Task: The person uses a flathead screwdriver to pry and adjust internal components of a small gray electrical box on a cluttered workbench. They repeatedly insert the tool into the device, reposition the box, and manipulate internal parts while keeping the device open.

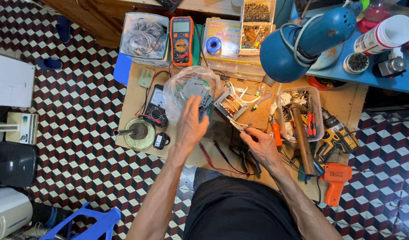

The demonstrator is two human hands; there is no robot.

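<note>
Both our hands work over the counter [138, 95]. Our left hand [191, 126], fingers spread and holding nothing, reaches the plastic bag [180, 86]. Our right hand [260, 146] pinches thin wires [240, 126] beside the transformer [231, 106].

Low wooden board [138, 95] at frame centre, set over checkered tile floor [80, 111]. On it, left side: black multimeter [156, 106] w/ red leads, round greenish spool [139, 133] below it, small black gadget [160, 140] just beside. Upper centre: clear plastic bag [182, 84] of grey parts, orange multimeter [181, 35] above. Right of centre: clear tub [319, 111] of tools, wooden-handled hammer [301, 133] across it. Far right: yellow-black drill [337, 138], orange tool [335, 180] at lower right edge.
</note>
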